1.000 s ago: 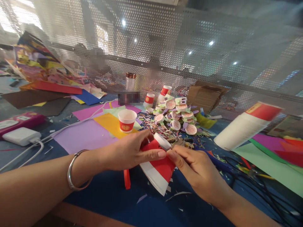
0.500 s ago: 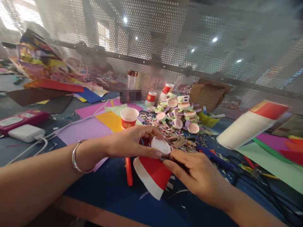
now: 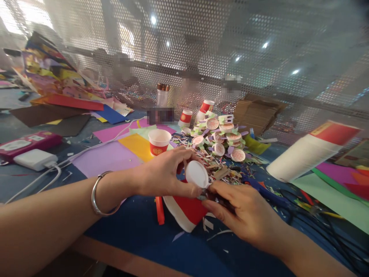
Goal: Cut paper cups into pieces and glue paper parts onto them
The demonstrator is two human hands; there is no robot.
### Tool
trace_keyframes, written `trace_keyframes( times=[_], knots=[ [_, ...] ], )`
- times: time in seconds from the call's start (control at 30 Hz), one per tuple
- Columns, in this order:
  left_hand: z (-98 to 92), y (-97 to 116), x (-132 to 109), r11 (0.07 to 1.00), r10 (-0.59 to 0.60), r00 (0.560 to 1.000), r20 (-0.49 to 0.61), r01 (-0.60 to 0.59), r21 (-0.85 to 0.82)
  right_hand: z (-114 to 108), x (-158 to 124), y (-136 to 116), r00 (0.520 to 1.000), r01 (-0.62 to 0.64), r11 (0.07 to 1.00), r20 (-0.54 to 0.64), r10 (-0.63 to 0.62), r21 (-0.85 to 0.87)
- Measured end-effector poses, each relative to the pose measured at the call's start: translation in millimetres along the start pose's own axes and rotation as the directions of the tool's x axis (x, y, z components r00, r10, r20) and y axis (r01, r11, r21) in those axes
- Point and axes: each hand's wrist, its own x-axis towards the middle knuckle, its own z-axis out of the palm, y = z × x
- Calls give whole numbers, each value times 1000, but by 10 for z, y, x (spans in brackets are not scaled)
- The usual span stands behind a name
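My left hand [image 3: 170, 171], a silver bangle on its wrist, pinches a white round paper cup bottom [image 3: 197, 174] that is tilted up toward me. Below it hangs the cup's opened red and white wall [image 3: 187, 211]; my fingers hide whether the two are still joined. My right hand [image 3: 239, 209] is closed on a dark tool [image 3: 223, 201] with a grey metal tip, mostly hidden by the fingers. That tip meets the edge of the cup bottom beside my left thumb. Just behind my left hand stands a red and white paper cup [image 3: 159, 141].
Cut cup pieces [image 3: 219, 134] with green and purple strips are heaped behind my hands among paper scraps. A stack of paper cups [image 3: 305, 154] lies at right, near black cables [image 3: 319, 231]. Coloured paper [image 3: 100, 161], a white charger [image 3: 36, 158] and an orange marker-like stick [image 3: 159, 211] lie left.
The cup bottom has turned to face me more and risen slightly. Its red and white wall has shifted up under my hands. Both hands keep their grip.
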Motion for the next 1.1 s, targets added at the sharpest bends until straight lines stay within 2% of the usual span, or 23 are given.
trace_keyframes(
  times=[0.07,0.13,0.33,0.4,0.47,0.53,0.67,0.77,0.87,1.0,1.1],
  knots=[
    [1,5,-10,996,22,997,-76,-16,86,-5,1,22,999,-3,999,-32,2,-37],
    [-7,-5,-12,995,-1,992,-123,13,98,-17,-1,57,999,-14,997,-48,10,-79],
    [-30,-121,34,989,-130,956,-264,104,-109,-97,14,125,989,-114,992,-100,109,-51],
    [-29,-138,48,979,-159,955,-251,119,-165,-117,22,131,982,-159,987,-107,157,-8],
    [-24,-120,58,946,-210,957,-202,147,-289,-126,26,144,972,-205,977,-106,210,54],
    [-21,-73,67,865,-279,949,-147,182,-468,-129,27,169,959,-241,962,-118,256,128],
    [-26,17,97,601,-392,916,-90,181,-779,-125,31,227,923,-272,919,-194,333,285],
    [-22,29,124,436,-415,909,-48,153,-887,-107,35,235,870,-270,886,-299,392,376],
    [1,10,132,349,-404,915,15,169,-922,-75,44,215,820,-268,821,-329,469,503],
    [47,-22,105,370,-354,933,58,197,-908,-48,66,201,797,-234,725,-299,524,647],
    [90,-39,63,503,-287,957,40,186,-844,-54,78,198,797,-222,739,-319,514,636]
  ],
)
